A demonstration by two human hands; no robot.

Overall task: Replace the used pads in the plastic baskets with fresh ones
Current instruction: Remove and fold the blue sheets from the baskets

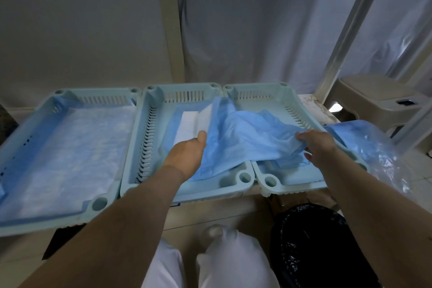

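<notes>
Three pale plastic baskets sit side by side along the bench. I see the left basket (70,100) lined flat with a blue pad (70,147). A crumpled blue pad (243,138) drapes across the middle basket (149,128) and right basket (275,91). My left hand (187,154) pinches its left edge; my right hand (320,145) is clamped on its right edge.

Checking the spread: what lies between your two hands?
Head view: only the blue pad, held by left hand and right hand, draped across middle and right baskets.
</notes>
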